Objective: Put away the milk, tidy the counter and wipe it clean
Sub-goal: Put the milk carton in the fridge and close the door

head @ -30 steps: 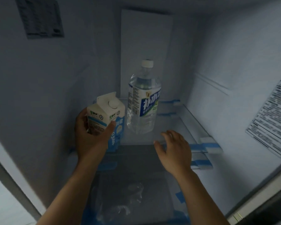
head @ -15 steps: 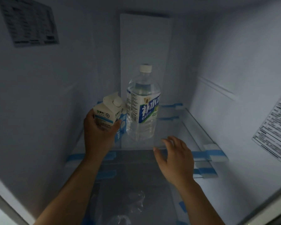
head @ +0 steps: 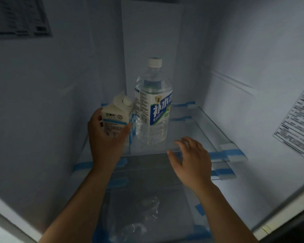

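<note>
**Two hands inside the fridge, milk at the glass shelf**

The left hand (head: 106, 137) wraps around the milk carton (head: 118, 118), holding it upright at the glass shelf (head: 209, 123), touching or just beside the clear water bottle (head: 152, 109). Whether the carton's base rests on the shelf cannot be told. The right hand (head: 191, 160) hovers empty, fingers spread, near the shelf's front edge.

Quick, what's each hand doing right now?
Left hand: closed around the milk carton.
Right hand: open, holding nothing, by the glass shelf.
</note>
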A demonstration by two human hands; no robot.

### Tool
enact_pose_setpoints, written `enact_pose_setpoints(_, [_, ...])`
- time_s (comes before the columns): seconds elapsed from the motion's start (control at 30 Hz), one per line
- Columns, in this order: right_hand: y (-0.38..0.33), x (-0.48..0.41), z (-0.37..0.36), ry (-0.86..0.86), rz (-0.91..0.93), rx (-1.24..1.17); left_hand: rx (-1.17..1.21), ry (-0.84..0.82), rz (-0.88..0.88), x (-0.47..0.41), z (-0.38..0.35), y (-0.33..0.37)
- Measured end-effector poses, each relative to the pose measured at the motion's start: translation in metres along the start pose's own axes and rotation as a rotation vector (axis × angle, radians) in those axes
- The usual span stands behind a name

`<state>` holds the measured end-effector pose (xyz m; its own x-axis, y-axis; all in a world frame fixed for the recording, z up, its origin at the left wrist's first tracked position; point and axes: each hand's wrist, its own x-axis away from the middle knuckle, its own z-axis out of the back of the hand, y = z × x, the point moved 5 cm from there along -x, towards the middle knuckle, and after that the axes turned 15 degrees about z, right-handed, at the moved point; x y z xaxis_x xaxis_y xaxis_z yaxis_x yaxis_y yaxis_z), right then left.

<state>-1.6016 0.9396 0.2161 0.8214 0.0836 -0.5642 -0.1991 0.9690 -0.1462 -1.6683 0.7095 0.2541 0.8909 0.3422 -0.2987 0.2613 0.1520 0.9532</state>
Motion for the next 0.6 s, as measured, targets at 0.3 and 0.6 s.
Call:
enact_pose_setpoints(0.3, [-0.004,0.001,0.004,-0.012,-0.01,-0.001,-0.049,-0.006,-0.046,0.0,0.001,0.001])
enact_pose_setpoints(0.6, [-0.019,0.038,0.064,0.148,-0.023,-0.056,-0.264,0.009,-0.225,0.022,0.007,0.028])
